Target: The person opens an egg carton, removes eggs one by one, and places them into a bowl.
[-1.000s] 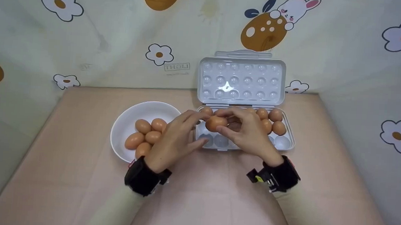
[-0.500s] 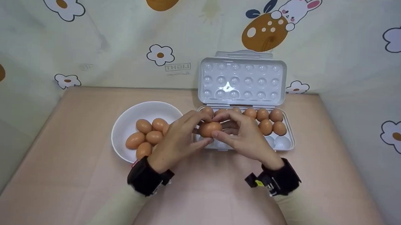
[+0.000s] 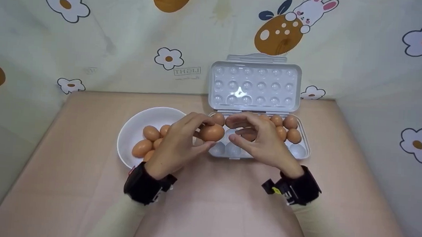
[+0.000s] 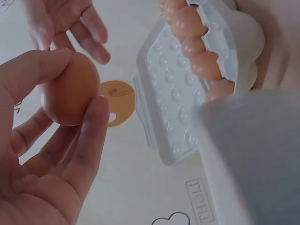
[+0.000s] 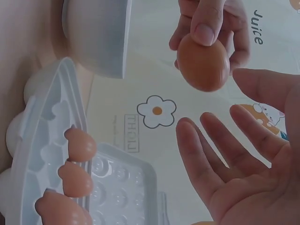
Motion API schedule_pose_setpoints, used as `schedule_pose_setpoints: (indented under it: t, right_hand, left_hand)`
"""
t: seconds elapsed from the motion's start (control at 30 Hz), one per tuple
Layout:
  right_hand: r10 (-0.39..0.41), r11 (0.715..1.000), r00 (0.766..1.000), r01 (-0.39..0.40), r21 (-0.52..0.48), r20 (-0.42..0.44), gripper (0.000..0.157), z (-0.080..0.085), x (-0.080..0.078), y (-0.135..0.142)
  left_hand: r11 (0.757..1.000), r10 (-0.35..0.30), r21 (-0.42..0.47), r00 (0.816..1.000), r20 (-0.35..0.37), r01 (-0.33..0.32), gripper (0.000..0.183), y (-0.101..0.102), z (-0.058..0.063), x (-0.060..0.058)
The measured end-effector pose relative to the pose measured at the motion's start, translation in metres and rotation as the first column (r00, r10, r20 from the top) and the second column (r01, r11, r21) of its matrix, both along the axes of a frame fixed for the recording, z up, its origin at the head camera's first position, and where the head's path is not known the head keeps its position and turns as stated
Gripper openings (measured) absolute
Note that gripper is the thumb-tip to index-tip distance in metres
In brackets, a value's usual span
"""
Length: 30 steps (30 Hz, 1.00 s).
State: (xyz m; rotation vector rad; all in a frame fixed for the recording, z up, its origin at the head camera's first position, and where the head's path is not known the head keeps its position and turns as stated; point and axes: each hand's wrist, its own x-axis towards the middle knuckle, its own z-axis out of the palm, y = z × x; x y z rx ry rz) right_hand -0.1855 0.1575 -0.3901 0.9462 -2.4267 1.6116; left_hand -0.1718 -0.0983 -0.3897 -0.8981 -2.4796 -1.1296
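Note:
A brown egg [image 3: 212,133] is pinched between the thumb and fingers of my left hand [image 3: 174,145], raised between the bowl and the egg carton. In the left wrist view the egg [image 4: 72,89] stands clear of everything but that hand. My right hand [image 3: 262,142] is just to the right, fingers spread and apart from the egg; the right wrist view shows its palm [image 5: 262,187] holding nothing. Behind and below the hands lies the open egg carton [image 3: 306,153], with eggs [image 3: 290,122] in its back and middle rows. My right hand hides part of it.
On the left a white bowl [image 3: 123,146] holds several brown eggs [image 3: 151,133], partly covered by my left hand. The carton's clear lid [image 3: 255,86] stands upright at the back, before a patterned cloth wall [image 3: 128,36]. Everything rests on a pink tabletop [image 3: 220,207].
The egg has passed from my right hand to my left, with both hands on it half a second ago. My left hand has since drawn left with it, and the right has let go.

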Motion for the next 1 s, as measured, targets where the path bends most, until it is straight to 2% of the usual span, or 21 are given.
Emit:
schedule_pose_setpoints:
  t: [0.07,0.2,0.3,0.43,0.63,0.83,1.0]
  right_hand:
    - [-0.034,0.998,0.997,0.037,0.045,-0.067,0.038,0.001,-0.001,0.002]
    - [-0.110,0.979,0.975,0.139,0.148,-0.193,0.039,0.002,-0.004,0.007]
    - [-0.131,0.969,0.959,0.177,0.172,-0.250,0.040,0.002,-0.006,0.009]
    - [-0.139,0.961,0.942,0.202,0.187,-0.304,0.042,0.002,-0.008,0.012]
    - [-0.153,0.939,0.931,0.242,0.246,-0.331,0.045,0.000,-0.009,0.014]
    - [-0.156,0.917,0.928,0.263,0.299,-0.338,0.046,-0.003,-0.011,0.014]
    - [-0.151,0.916,0.930,0.259,0.305,-0.336,0.050,-0.005,-0.012,0.016]
  left_hand:
    - [1.000,0.012,-0.012,1.000,0.024,-0.011,0.045,-0.005,0.004,0.001]
    - [0.998,0.031,-0.052,1.000,0.007,-0.030,0.041,-0.020,0.011,-0.001]
    - [0.996,0.033,-0.077,0.999,-0.006,-0.034,0.040,-0.032,0.018,-0.005]
    - [0.988,0.059,-0.145,0.998,0.025,-0.054,0.037,-0.047,0.028,-0.013]
    - [0.960,0.094,-0.274,0.989,0.110,-0.061,0.037,-0.068,0.035,-0.030]
    - [0.920,0.146,-0.389,0.966,0.216,-0.052,0.041,-0.084,0.037,-0.046]
    - [0.876,0.171,-0.480,0.957,0.235,-0.038,0.036,-0.095,0.038,-0.059]
